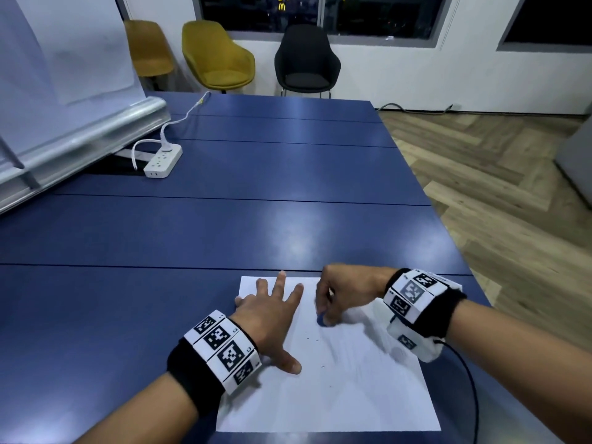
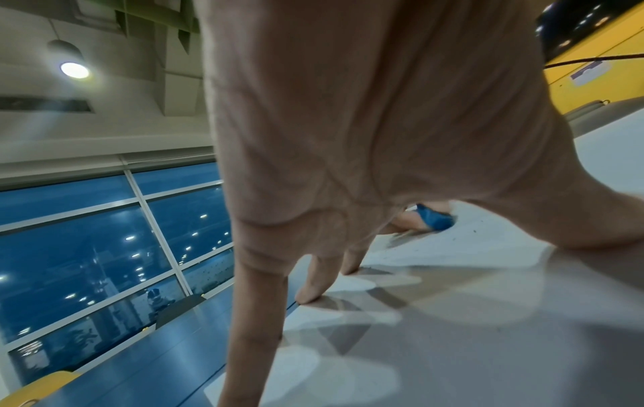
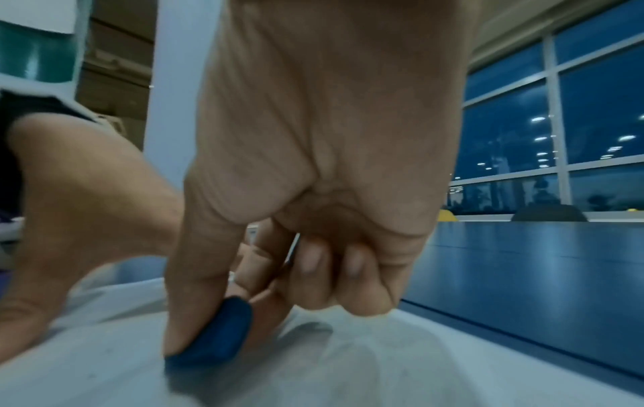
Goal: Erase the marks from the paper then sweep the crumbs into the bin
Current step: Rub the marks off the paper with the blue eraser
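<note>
The sheet of paper lies at the near right of the blue table, its right side close to the table's right edge; broad bare tabletop stretches left and far. The left hand lies flat with fingers spread, pressing the paper's left part. The right hand pinches a blue eraser between thumb and fingers, its tip on the paper's far middle. A few dark crumbs dot the sheet just nearer. A white power strip sits far left, well apart.
</note>
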### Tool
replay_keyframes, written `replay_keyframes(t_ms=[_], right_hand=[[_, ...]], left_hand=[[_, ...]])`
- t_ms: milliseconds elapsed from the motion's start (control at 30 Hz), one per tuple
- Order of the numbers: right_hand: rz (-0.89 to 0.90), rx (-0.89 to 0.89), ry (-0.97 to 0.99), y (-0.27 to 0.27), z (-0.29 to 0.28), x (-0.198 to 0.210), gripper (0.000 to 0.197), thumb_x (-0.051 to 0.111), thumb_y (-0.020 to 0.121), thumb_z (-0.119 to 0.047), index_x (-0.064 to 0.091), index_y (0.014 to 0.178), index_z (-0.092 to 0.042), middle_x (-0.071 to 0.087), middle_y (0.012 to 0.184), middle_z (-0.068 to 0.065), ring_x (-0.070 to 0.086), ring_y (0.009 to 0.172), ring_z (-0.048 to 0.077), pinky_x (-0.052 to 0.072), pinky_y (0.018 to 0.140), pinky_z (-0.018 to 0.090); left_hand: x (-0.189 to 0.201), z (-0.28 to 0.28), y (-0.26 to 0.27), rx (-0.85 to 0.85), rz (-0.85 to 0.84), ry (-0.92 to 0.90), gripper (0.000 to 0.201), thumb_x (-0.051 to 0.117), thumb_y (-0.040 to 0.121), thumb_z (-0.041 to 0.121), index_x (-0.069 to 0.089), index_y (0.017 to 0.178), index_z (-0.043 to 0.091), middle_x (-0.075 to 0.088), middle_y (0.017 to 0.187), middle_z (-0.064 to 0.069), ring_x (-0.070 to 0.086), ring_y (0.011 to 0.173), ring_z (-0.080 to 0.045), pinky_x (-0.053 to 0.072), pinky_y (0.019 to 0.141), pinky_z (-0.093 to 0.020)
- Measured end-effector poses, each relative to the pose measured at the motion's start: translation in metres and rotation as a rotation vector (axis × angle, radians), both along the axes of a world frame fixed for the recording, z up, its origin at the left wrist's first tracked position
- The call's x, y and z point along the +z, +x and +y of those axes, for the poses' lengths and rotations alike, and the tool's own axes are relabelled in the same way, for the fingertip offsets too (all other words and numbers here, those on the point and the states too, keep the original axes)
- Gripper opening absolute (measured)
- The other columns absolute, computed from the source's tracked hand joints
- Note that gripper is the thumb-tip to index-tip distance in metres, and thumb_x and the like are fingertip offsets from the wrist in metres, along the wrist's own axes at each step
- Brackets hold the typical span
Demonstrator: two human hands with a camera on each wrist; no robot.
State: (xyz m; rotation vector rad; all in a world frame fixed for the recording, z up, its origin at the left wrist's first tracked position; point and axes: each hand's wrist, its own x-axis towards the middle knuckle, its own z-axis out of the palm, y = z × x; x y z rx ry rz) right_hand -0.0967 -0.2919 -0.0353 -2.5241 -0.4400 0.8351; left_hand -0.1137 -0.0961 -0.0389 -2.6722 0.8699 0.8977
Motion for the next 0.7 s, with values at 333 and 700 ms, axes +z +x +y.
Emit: replay_keyframes(t_ms=[333,700], right_hand=[[-0.092,-0.095,0.045,-0.012,0.000,0.000,0.006,0.076,0.070,-0.022,0.074,0.075,-0.018,0.073,0.073,-0.005,0.062,0.066,0.008,0.054,0.068,0.032],[-0.015,-0.018,0.021,-0.032,0.009,0.002,0.007,0.076,0.069,-0.019,0.073,0.075,-0.017,0.071,0.069,-0.009,0.060,0.060,0.005,0.054,0.063,0.028]], left_hand=[[0.001,-0.001,0.000,0.002,0.003,0.005,0.138,0.081,0.066,0.063,-0.018,0.155,0.027,-0.030,0.160,-0.009,-0.005,0.149,-0.040,0.031,0.110,-0.062],[-0.004,0.001,0.001,0.001,-0.014,-0.007,0.138,0.081,0.064,0.065,-0.015,0.156,0.027,-0.027,0.162,-0.008,-0.002,0.149,-0.039,0.034,0.108,-0.061]])
